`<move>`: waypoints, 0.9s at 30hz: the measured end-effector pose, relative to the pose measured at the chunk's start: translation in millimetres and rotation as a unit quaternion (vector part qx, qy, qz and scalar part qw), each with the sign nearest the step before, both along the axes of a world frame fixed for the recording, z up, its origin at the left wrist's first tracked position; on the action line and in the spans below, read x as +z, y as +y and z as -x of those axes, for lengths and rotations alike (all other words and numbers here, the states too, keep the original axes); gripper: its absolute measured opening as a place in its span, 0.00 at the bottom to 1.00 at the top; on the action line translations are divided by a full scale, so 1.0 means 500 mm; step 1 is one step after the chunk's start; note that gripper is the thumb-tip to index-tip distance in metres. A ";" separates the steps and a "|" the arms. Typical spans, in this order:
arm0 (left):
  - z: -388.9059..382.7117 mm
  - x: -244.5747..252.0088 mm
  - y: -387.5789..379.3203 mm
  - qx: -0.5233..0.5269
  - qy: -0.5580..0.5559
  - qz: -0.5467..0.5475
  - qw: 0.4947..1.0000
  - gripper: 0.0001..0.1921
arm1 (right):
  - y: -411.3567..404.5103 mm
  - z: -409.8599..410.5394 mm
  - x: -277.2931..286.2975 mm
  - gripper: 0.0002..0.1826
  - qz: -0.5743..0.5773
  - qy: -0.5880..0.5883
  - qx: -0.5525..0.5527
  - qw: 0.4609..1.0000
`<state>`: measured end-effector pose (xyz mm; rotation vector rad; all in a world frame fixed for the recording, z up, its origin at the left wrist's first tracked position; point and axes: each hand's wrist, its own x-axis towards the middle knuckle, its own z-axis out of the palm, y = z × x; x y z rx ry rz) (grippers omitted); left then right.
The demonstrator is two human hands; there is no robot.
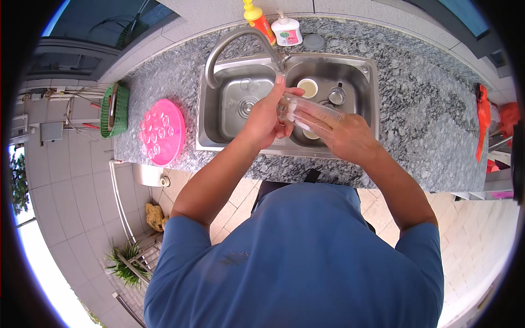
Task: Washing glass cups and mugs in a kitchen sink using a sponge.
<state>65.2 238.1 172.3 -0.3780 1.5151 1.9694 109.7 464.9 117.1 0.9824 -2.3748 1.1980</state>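
Observation:
Over the right basin of a double stainless steel sink (371, 94), my left hand (266, 117) holds the base end of a clear cylindrical vessel (305, 110), which lies tilted between my hands. My right hand (354, 139) is at the vessel's other end, with its fingers inside, seen through the clear wall beside something white. Below, in the right basin, are a cream-coloured cup (307, 88) and a small metal-rimmed vessel with a handle (337, 95). Another pale round item, partly hidden by the vessel, lies there too. A small clear glass (246, 84) is in the left basin.
A curved faucet (242, 30) arches over the left basin. Several small clear glasses stand on a pink round tray (176, 135) at left, near a green basket (108, 123). Behind the sink are a yellow-capped bottle (259, 20), a pump bottle (287, 30) and a grey disc (314, 42).

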 end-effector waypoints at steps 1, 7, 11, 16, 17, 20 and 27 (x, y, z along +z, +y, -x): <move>-0.002 -0.009 0.013 0.001 -0.002 -0.001 1.000 0.33 | -0.003 -0.004 -0.001 0.27 -0.007 -0.007 -0.009 1.000; -0.019 -0.081 0.042 0.096 0.219 0.131 0.962 0.20 | -0.010 -0.018 0.108 0.24 0.162 -0.674 0.050 0.719; -0.015 -0.134 0.002 0.032 0.559 0.068 0.825 0.23 | 0.006 -0.031 0.056 0.24 0.243 -0.689 0.102 0.675; -0.034 -0.042 -0.019 -0.104 0.220 0.071 0.967 0.26 | 0.006 -0.007 -0.023 0.22 0.053 -0.089 0.056 0.993; -0.030 -0.030 -0.014 -0.106 0.221 0.072 0.967 0.26 | 0.004 -0.006 -0.025 0.22 0.054 -0.087 0.053 0.993; -0.032 -0.014 0.013 0.014 0.058 0.108 0.992 0.28 | -0.006 -0.014 -0.010 0.22 -0.032 -0.014 0.024 0.999; -0.028 -0.086 -0.013 0.015 0.496 0.144 0.856 0.19 | -0.015 -0.042 0.040 0.21 0.252 -0.667 0.129 0.689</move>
